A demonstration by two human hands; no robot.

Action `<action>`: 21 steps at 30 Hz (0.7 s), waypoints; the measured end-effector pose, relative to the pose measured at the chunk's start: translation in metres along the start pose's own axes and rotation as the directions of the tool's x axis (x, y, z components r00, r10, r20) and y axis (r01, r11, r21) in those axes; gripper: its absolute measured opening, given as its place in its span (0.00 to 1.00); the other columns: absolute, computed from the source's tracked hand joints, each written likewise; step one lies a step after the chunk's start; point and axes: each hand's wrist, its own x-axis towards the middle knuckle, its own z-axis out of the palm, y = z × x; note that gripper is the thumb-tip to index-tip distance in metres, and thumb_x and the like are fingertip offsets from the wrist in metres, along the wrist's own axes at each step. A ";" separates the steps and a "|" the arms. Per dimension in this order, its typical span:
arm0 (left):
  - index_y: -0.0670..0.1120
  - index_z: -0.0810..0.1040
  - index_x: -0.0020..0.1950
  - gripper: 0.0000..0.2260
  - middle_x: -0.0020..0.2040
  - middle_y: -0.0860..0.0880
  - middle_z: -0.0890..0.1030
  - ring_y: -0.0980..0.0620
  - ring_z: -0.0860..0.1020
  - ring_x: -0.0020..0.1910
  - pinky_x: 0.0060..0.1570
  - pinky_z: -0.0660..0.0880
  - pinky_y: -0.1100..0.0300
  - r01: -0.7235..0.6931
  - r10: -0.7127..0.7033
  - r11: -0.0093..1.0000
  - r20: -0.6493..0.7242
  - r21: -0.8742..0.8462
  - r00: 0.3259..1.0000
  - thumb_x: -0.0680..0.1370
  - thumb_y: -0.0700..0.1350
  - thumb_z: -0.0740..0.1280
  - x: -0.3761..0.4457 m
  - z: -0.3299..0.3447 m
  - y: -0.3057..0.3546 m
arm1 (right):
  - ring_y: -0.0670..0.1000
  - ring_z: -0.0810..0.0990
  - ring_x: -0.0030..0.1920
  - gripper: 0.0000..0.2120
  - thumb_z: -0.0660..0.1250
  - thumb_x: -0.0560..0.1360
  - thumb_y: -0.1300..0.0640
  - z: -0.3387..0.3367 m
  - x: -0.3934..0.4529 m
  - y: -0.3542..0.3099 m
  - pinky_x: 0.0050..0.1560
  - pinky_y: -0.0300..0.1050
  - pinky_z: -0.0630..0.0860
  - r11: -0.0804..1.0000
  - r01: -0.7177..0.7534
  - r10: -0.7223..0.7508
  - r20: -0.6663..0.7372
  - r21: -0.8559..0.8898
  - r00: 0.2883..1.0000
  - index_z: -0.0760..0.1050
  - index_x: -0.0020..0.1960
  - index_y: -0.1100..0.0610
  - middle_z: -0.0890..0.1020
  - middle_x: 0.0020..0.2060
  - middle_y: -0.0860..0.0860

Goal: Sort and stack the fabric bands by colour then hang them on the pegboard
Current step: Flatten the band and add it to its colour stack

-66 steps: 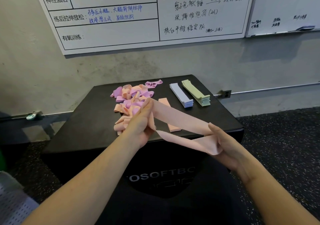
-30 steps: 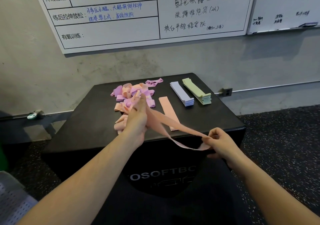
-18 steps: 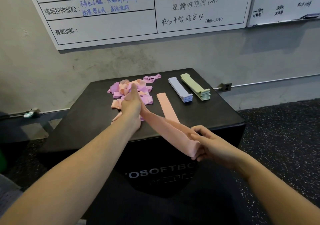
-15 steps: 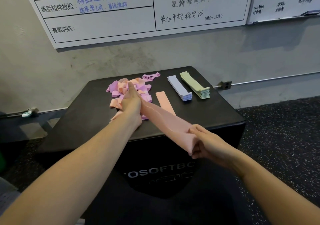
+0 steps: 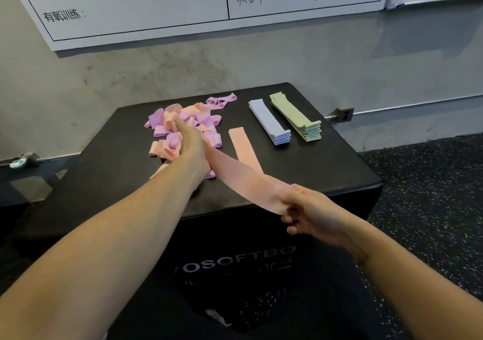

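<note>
Both hands are grasping the peach band (image 5: 243,183), left hand (image 5: 189,146) at its far end over the mixed pile (image 5: 183,128), right hand (image 5: 308,213) pinching the near end off the bench (image 5: 326,162), so uneven pulling is risking a twisted, crooked landing on the peach strip (image 5: 244,149).

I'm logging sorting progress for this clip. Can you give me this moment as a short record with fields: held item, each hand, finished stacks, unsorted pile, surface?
held item: peach fabric band, stretched between both hands
left hand: grips the band's far end, over the pile
right hand: pinches the near end
finished stacks: lavender band stack; green band stack
started stack: flat peach band
unsorted pile: mixed pink and peach bands
surface: black padded box
</note>
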 end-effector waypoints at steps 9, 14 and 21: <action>0.48 0.78 0.55 0.24 0.39 0.50 0.71 0.56 0.69 0.36 0.38 0.71 0.60 -0.073 0.078 0.995 0.072 -0.072 0.994 0.81 0.66 0.54 0.040 0.028 -0.005 | 0.52 0.82 0.42 0.06 0.74 0.75 0.54 -0.022 0.028 -0.012 0.48 0.47 0.79 0.953 0.197 -0.235 -0.150 -0.231 0.960 0.86 0.49 0.56 0.86 0.43 0.54; 0.55 0.74 0.48 0.05 0.47 0.48 0.78 0.50 0.78 0.46 0.52 0.78 0.52 -0.095 0.108 0.990 0.123 -0.105 0.986 0.81 0.48 0.60 0.054 0.043 -0.010 | 0.50 0.77 0.35 0.12 0.74 0.75 0.61 -0.033 0.046 -0.016 0.37 0.41 0.75 0.908 0.340 -0.385 -0.168 -0.244 0.907 0.81 0.55 0.48 0.82 0.35 0.55; 0.51 0.75 0.56 0.09 0.54 0.45 0.79 0.45 0.80 0.57 0.57 0.81 0.44 -0.285 0.270 0.958 0.246 0.027 0.931 0.77 0.41 0.67 0.075 0.052 -0.006 | 0.49 0.83 0.47 0.18 0.65 0.79 0.68 -0.055 0.054 -0.028 0.50 0.38 0.80 0.909 0.264 -0.267 0.036 -0.322 0.963 0.86 0.53 0.47 0.86 0.54 0.45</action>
